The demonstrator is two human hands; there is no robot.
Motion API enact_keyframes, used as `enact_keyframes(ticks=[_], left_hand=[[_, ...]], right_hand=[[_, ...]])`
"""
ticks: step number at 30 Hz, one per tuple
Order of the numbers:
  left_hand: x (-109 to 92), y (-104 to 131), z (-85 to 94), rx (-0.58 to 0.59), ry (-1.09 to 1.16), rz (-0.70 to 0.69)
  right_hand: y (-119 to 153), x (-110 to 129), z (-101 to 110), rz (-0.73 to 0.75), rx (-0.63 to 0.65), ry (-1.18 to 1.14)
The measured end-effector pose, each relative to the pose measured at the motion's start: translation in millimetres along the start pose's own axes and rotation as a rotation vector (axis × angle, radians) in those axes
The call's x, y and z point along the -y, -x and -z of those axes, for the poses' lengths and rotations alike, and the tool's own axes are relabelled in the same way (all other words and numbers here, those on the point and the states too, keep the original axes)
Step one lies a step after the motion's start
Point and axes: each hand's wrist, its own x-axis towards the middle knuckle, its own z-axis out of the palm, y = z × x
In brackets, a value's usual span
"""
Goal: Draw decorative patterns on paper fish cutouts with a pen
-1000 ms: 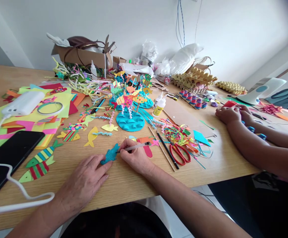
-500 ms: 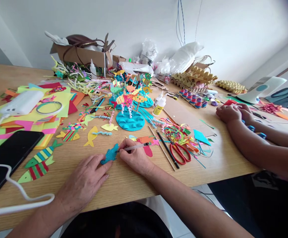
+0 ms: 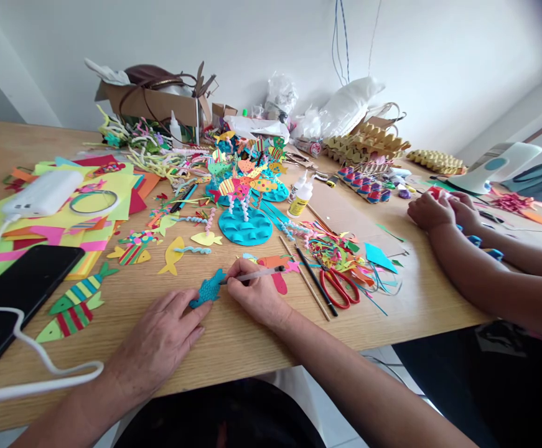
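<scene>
A blue paper fish with dark scale marks lies on the wooden table near its front edge. The fingertips of my left hand press on the fish's lower left end, holding it against the table. My right hand pinches a pen with a clear barrel, its tip at the fish's tail end. Just above lie a yellow paper fish and some red and orange paper pieces, partly behind my right hand.
Red scissors, a black pencil and a wooden stick lie right of my right hand. A black phone and white cable are at left. Glue bottles stand behind. A person's hands work at right.
The pen and my right fingers have shifted very slightly, and more of the blue fish's tail shows. My left hand stays on the fish.
</scene>
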Motion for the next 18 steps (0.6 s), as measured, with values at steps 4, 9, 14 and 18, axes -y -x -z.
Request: enact_keyframes(ticks=[4,9,14,18], left_hand=[[-0.3,-0.6,0.9,0.008,-0.002,-0.006],[-1.6,-2.2,2.6,0.005,0.002,-0.001],[-2.2,-0.8,0.4,0.012,0.034,0.016],[-2.4,-0.3,-0.3,0.014,0.047,0.018]], right_hand=[[1.5,-2.1,-0.4,0.033,0.03,-0.004],[2.5,-5.3,-3.2,0.053,0.079,0.05],[1.3,-7.0,-5.7,0.074,0.076,0.049],[0.7,-8.8,-5.8,0.099,0.075,0.08]])
